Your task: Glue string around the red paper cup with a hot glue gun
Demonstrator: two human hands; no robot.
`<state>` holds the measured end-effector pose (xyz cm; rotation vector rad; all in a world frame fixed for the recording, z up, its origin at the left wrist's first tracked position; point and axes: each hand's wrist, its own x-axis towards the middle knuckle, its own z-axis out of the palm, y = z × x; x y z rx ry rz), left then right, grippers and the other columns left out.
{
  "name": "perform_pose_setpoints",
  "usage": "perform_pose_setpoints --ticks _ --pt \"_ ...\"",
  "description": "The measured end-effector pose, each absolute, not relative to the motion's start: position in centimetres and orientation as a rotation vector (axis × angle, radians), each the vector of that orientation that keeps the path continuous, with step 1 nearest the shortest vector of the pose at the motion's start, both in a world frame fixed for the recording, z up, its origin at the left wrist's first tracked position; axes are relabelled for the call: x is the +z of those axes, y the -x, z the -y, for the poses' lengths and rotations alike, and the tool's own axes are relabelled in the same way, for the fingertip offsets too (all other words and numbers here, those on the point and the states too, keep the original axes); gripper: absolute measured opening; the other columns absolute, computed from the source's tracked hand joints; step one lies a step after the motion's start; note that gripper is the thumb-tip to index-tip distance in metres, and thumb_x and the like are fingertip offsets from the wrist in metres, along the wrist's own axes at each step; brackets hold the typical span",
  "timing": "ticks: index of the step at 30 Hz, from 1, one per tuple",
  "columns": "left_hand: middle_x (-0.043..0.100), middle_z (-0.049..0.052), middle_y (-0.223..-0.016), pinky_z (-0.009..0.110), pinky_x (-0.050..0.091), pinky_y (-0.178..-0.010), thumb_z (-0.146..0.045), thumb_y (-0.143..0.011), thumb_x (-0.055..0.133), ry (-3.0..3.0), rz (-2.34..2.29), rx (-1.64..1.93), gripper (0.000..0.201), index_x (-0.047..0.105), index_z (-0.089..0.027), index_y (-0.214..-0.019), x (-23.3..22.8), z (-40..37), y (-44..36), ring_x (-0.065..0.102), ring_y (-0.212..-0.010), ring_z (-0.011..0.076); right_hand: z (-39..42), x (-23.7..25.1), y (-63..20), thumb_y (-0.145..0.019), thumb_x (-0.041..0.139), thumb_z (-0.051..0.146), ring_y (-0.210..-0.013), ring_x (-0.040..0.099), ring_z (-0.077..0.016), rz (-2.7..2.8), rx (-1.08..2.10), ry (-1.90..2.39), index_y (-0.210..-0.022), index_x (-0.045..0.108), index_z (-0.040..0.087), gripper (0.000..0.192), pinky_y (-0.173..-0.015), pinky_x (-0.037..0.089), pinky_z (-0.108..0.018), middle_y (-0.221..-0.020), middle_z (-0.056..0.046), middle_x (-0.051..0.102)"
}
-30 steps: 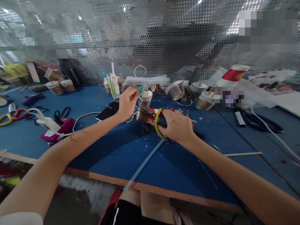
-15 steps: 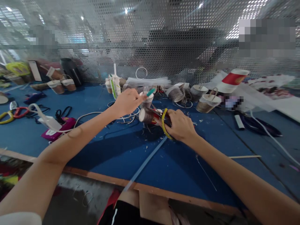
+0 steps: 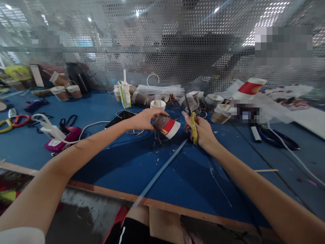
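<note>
My left hand (image 3: 148, 120) is wrapped round a tilted paper cup (image 3: 171, 128), white and red at its wide end and covered in brown thread towards the fingers. To the right, my right hand (image 3: 203, 132) grips scissors (image 3: 194, 127) by the yellow handle. Their dark blades point up and away from me, apart from the cup. A white cup (image 3: 157, 104) stands behind my left hand, with a thin stick in it. Loose threads and small scraps lie on the blue table (image 3: 122, 162) under the held cup.
Several thread-wrapped cups (image 3: 220, 113) stand along the perforated metal screen (image 3: 177, 51). A dark phone (image 3: 120, 118) lies beside my left forearm. Further left are a purple power strip (image 3: 62, 140) and red-handled scissors (image 3: 21, 120). A drink carton (image 3: 125, 95) stands behind.
My left hand has come down and right and now holds the cup; the teal item by its fingers is out of sight. My right hand has moved off the cup, its scissors now pointing upward.
</note>
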<state>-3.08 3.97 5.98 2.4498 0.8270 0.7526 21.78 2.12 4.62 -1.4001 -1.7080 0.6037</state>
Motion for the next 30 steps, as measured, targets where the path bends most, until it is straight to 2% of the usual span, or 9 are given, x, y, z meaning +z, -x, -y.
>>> perform_pose_setpoints --ticks 5,8,13,16,20,22,25,27,30 --pt "0.065 0.011 -0.125 0.046 0.047 -0.101 -0.012 -0.065 0.072 -2.536 -0.706 0.823 0.059 0.064 -0.021 -0.122 6.2 -4.2 3.3 0.058 -0.120 0.0282 -2.1 4.7 -21.2 -0.078 0.066 0.053 -0.054 0.060 -0.0187 1.622 0.871 1.463 -0.064 0.060 0.021 0.035 -0.052 0.049 -0.031 -0.056 -0.003 0.062" --pt "0.066 0.011 -0.121 0.045 0.047 -0.100 -0.009 -0.066 0.068 -2.555 -0.694 0.886 0.054 0.065 -0.020 -0.119 6.2 -4.4 3.4 0.061 -0.116 0.0267 -1.7 4.5 -20.7 -0.074 0.071 0.045 -0.067 0.068 -0.0224 1.614 0.911 1.470 -0.069 0.064 0.020 0.027 -0.064 0.056 -0.035 -0.071 -0.006 0.071" --pt "0.067 0.010 -0.118 0.044 0.049 -0.098 -0.005 -0.067 0.063 -2.495 -0.622 0.918 0.045 0.067 -0.020 -0.109 6.3 -4.5 3.8 0.062 -0.113 0.0248 -1.4 4.3 -20.7 -0.071 0.074 0.033 -0.092 0.072 -0.0277 1.586 0.587 1.526 -0.084 0.064 0.019 0.022 -0.086 0.056 -0.044 -0.095 -0.012 0.075" --pt "0.067 0.010 -0.118 0.044 0.050 -0.097 -0.002 -0.065 0.061 -2.379 -0.548 0.895 0.044 0.068 -0.021 -0.104 6.4 -4.7 3.9 0.062 -0.116 0.0245 -0.8 4.5 -21.0 -0.078 0.065 0.035 -0.086 0.071 -0.0281 1.769 0.269 1.449 -0.080 0.065 0.019 0.016 -0.084 0.056 -0.047 -0.090 -0.012 0.074" --pt "0.069 0.008 -0.117 0.043 0.050 -0.097 0.002 -0.055 0.059 -2.170 -0.488 0.839 0.051 0.068 -0.019 -0.100 6.7 -4.9 4.0 0.063 -0.116 0.0245 0.4 4.9 -20.6 -0.087 0.057 0.047 -0.092 0.068 -0.0303 1.890 0.042 1.320 -0.078 0.067 0.020 0.029 -0.087 0.053 -0.049 -0.084 -0.012 0.073" --pt "0.069 0.008 -0.118 0.042 0.051 -0.096 0.002 -0.051 0.058 -2.051 -0.465 0.817 0.055 0.068 -0.019 -0.101 6.8 -4.8 4.0 0.064 -0.114 0.0244 0.8 5.0 -20.3 -0.086 0.059 0.052 -0.104 0.066 -0.0308 1.940 0.220 1.225 -0.096 0.069 0.021 0.035 -0.092 0.052 -0.050 -0.102 -0.012 0.074" --pt "0.069 0.009 -0.122 0.041 0.052 -0.094 0.000 -0.050 0.057 -1.938 -0.476 0.798 0.056 0.068 -0.019 -0.101 7.1 -4.4 3.8 0.064 -0.114 0.0254 1.0 4.6 -19.6 -0.081 0.064 0.058 -0.116 0.064 -0.0289 1.954 0.714 1.028 -0.119 0.060 0.021 0.053 -0.096 0.053 -0.048 -0.128 -0.013 0.067" --pt "0.069 0.009 -0.124 0.042 0.053 -0.093 -0.001 -0.050 0.057 -1.915 -0.490 0.793 0.056 0.068 -0.020 -0.101 7.4 -4.1 3.6 0.064 -0.117 0.0269 1.2 4.3 -19.2 -0.077 0.068 0.059 -0.116 0.065 -0.0279 1.915 0.996 0.947 -0.120 0.057 0.021 0.058 -0.097 0.054 -0.047 -0.129 -0.014 0.066" --pt "0.070 0.009 -0.125 0.043 0.053 -0.096 -0.003 -0.049 0.060 -1.905 -0.474 0.819 0.055 0.068 -0.019 -0.102 7.5 -3.6 3.2 0.063 -0.120 0.0292 1.7 4.1 -18.7 -0.072 0.076 0.054 -0.109 0.068 -0.0277 1.865 1.184 0.946 -0.116 0.054 0.021 0.059 -0.094 0.056 -0.047 -0.120 -0.012 0.070"
